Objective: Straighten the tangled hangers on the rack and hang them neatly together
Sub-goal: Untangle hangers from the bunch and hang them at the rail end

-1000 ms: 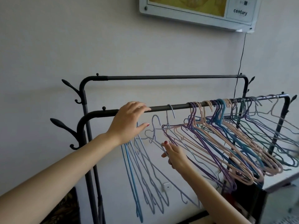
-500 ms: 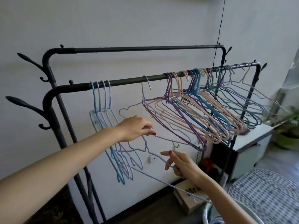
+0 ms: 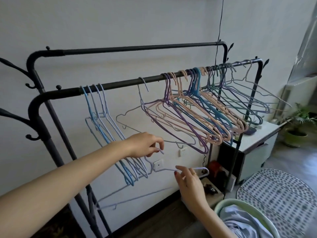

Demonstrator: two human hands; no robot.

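Observation:
A black two-bar rack (image 3: 120, 84) stands against the wall. Several blue and lilac hangers (image 3: 96, 107) hang side by side at the left end of its front bar. One lilac hanger (image 3: 142, 93) hangs alone mid-bar. A tangled bunch of peach, purple, blue and green hangers (image 3: 197, 107) crowds the right half. A pale lilac hanger (image 3: 204, 169) is off the bar, held low and tilted in front of the rack. My left hand (image 3: 145, 145) pinches its hook. My right hand (image 3: 188, 182) pinches its shoulder wire.
A green laundry basket (image 3: 220, 204) with cloth in it sits at the bottom right, beside a patterned mat (image 3: 277, 194). A white cabinet (image 3: 257, 141) stands under the rack's right end, with a potted plant (image 3: 296, 131) beyond it. Wall sockets (image 3: 158, 164) and a cable are behind the rack.
Both hands came down from the bar. The pale lilac hanger now sits lower and more tilted between them. The left group of hangers is uncovered. The view tilted down and to the right.

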